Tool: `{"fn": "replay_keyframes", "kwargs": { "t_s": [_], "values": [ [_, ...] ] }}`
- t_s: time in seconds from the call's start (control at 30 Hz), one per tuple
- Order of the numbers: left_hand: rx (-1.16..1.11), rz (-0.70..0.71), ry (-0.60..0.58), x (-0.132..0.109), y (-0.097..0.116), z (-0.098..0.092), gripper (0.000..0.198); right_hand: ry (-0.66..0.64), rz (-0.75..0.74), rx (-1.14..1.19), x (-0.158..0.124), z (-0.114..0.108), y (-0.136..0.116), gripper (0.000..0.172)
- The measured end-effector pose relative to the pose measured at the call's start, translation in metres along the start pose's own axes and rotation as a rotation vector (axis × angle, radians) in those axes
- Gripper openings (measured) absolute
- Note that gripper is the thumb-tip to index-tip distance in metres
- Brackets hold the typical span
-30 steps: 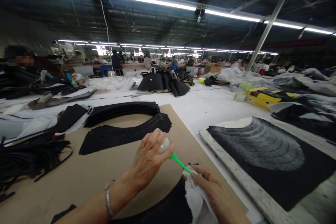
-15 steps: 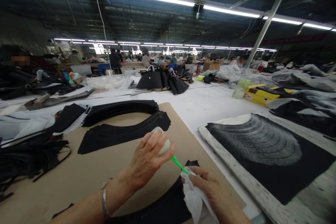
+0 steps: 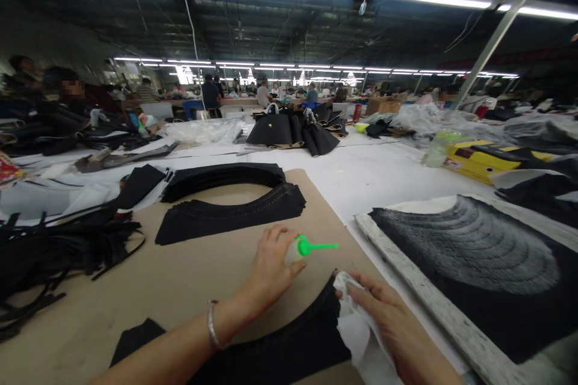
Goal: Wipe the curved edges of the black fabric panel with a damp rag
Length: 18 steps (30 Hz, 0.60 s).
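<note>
A translucent squeeze bottle (image 3: pixel 292 251) with a green nozzle lies tilted sideways in my left hand (image 3: pixel 271 267), its fingers wrapped around the body. The nozzle points right, apart from the cloth. In my right hand (image 3: pixel 377 307) a white cloth (image 3: pixel 359 325) is bunched between thumb and fingers, hanging down over the end of a curved black piece (image 3: pixel 289 343). That piece lies on the brown board (image 3: pixel 217 258), partly hidden by my left forearm. Farther back on the board lie a curved black piece (image 3: pixel 226 216) and a curved black stack (image 3: pixel 221 177).
A pale slab (image 3: pixel 392 264) on the right carries a black sheet (image 3: pixel 506 307) with chalky arcs. Behind it stand a yellow box (image 3: pixel 481 162) and a cloudy container (image 3: pixel 440 149). Black strips (image 3: pixel 67 252) heap at the left. People sit and stand in the background.
The bottle's green nozzle has come away from the white cloth and swung up to point right. My left hand has turned with it; my right hand still grips the cloth.
</note>
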<state>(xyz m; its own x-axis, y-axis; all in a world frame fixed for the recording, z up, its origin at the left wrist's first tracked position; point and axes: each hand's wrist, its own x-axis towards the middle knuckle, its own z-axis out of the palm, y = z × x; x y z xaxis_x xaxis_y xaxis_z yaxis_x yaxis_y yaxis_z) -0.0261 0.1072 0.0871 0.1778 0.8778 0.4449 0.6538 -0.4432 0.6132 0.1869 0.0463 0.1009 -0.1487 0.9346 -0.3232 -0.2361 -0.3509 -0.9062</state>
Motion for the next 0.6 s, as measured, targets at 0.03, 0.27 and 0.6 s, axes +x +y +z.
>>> {"fn": "replay_keyframes", "kwargs": {
  "t_s": [0.03, 0.27, 0.6],
  "values": [
    [-0.038, -0.055, -0.011, 0.002, -0.003, 0.004, 0.047, 0.043, -0.030, -0.065, -0.001, -0.003, -0.003, 0.046],
    [-0.231, -0.206, -0.080, 0.010, -0.031, 0.020, 0.046, 0.160, -0.196, -0.548, -0.007, -0.018, -0.007, 0.051],
    [-0.122, -0.202, -0.111, -0.036, -0.032, -0.034, 0.035, -0.154, -0.224, -0.839, -0.015, 0.029, 0.016, 0.032]
  ]
}}
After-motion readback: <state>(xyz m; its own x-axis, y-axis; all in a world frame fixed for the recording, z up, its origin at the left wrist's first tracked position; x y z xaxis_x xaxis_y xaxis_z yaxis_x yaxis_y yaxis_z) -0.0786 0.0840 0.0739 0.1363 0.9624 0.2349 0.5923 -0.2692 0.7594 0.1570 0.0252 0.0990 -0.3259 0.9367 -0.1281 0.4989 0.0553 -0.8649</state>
